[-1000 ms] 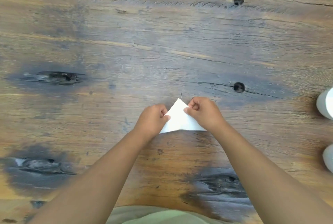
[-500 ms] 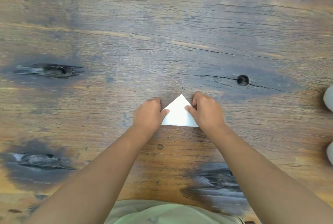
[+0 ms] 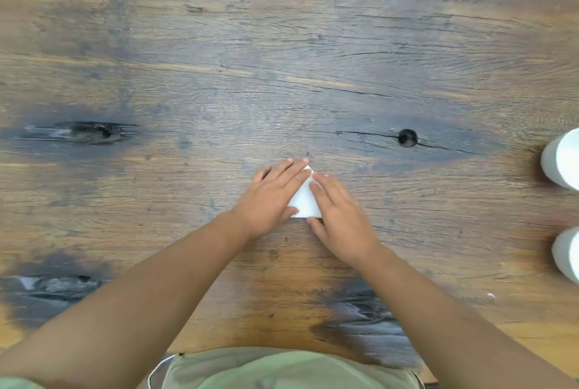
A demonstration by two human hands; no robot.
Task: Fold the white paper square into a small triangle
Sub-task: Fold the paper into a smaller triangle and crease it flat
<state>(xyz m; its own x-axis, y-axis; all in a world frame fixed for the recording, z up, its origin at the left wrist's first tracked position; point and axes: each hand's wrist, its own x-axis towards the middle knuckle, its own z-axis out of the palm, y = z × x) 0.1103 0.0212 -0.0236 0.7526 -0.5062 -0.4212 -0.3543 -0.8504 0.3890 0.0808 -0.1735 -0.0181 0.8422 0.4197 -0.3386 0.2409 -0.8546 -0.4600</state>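
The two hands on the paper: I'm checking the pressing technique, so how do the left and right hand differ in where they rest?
The left hand reaches farther up, fingers over the apex of the white paper triangle; the right hand sits lower. The left hand's thumb lies on the paper's lower left corner; the right hand's thumb rests on the wooden table below the bottom edge. Both lie flat, fingers extended, pressing the paper down.

We saw the folded white paper triangle [image 3: 304, 200] lying flat on the wooden bench [image 3: 282, 75], our left hand [image 3: 272, 197] and right hand [image 3: 340, 216] spread flat over it, pressing each sloping side.
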